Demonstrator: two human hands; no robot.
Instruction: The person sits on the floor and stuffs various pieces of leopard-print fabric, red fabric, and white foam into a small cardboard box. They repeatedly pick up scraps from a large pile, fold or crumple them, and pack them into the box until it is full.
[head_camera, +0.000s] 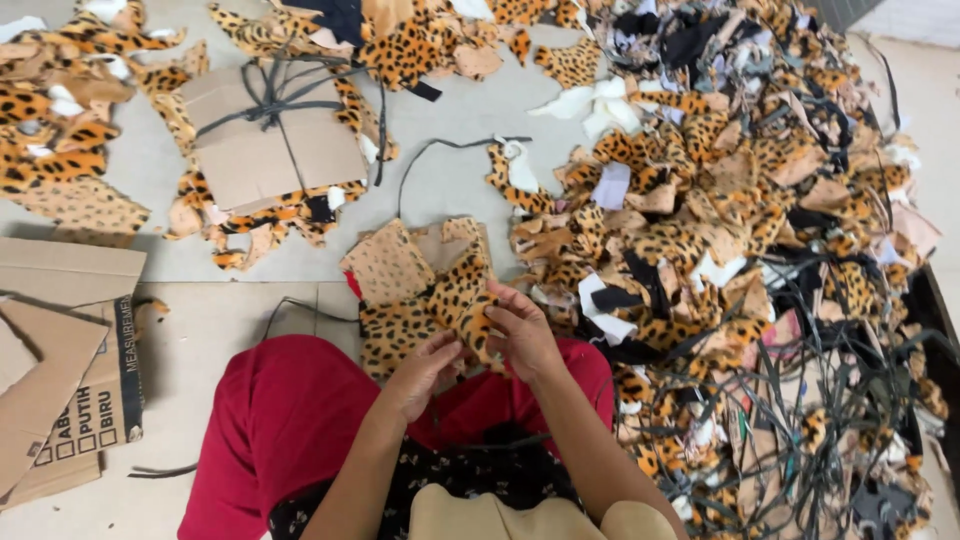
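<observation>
— Leopard-print fabric piece (462, 300), who holds it?

— Both: the left hand (428, 368) pinches its lower edge, the right hand (520, 330) grips its right side, above the red-clad lap (290, 420).

— Any containers?

— One flattened cardboard box (60, 370) at left, holding nothing. One cardboard-wrapped bundle (272, 135), tied with dark cord, lies on the floor.

— And the scraps?

— One big scrap heap (740, 250) at right, too many pieces to count.

The orange, black-spotted leopard-print fabric piece (462, 300) held over the red cloth trousers (270, 420) looks furry and matt, its turned-up tan backing smooth and dull. Right of those trousers, the heap of matching fabric scraps (720, 220) mixes plush faces with thin black straps. Left of them lies flat, matt brown cardboard (60, 340).
</observation>
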